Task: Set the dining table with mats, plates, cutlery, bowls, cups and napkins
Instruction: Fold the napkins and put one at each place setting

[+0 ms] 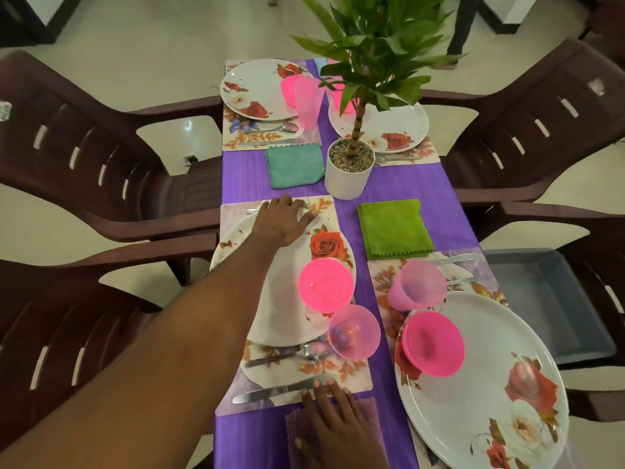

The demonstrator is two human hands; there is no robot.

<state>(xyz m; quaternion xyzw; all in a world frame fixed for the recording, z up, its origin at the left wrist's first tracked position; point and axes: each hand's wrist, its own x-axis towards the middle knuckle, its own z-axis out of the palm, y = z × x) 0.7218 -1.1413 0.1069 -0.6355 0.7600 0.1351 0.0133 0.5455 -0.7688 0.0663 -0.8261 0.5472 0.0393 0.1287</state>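
Head view of a nearly complete four-place setting on a narrow table [399, 194] covered in purple cloth. The left hand [282, 220] lies flat, fingers extended, over the far edge of the near-left floral plate [280, 309], its fingertips at a fork [306, 206] resting on the mat [233, 211]; it grips nothing. The right hand [333, 423] rests with fingers straight on a lilac napkin [368, 409] at the near edge, fingertips touching the knife [270, 391] just beyond it. A pink bowl [325, 285] stands on the plate, and a translucent pink cup [354, 331] stands just beside the plate's rim next to a spoon [313, 348]. The napkin appears soft and limp, so it would probably slide or bunch under a flat palm and is best pinched at a corner or fold. The cutlery looks thin, smooth and low-lying, likely needing a fingertip pinch at the handle. The cup and bowl seem light plastic, easily tipped by a passing forearm; the plate, stiff and glossy, is best taken by its rim. A green napkin [394, 228] and a teal napkin [294, 165] lie near the potted plant [350, 167].
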